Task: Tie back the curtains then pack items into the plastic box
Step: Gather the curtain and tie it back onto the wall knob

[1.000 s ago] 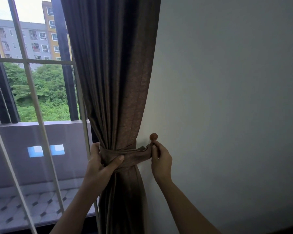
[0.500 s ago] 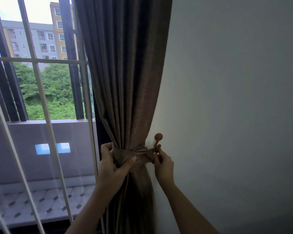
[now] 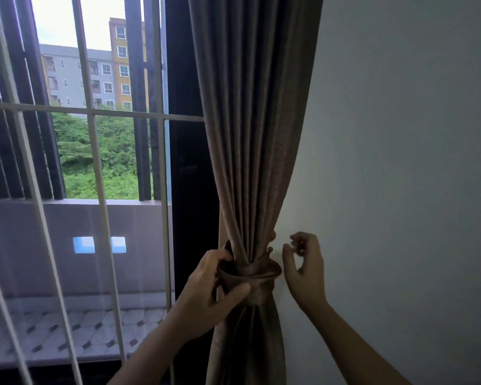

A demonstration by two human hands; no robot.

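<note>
Lower centre: left hand [image 3: 211,284] grips the tie-back [image 3: 257,279] cinching the brown curtain [image 3: 256,134]; right hand [image 3: 303,268] hovers just right, loosely curled, empty.

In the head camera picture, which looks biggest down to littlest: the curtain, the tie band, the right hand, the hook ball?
1. curtain, by far.
2. right hand and tie band look alike; unranked.
3. hook ball, tiny.

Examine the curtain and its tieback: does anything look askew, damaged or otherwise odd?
Nothing stands out. The curtain hangs in even folds, the tieback wraps round it by the wall hook, the left hand grips the tieback, and the right hand holds nothing.
</note>
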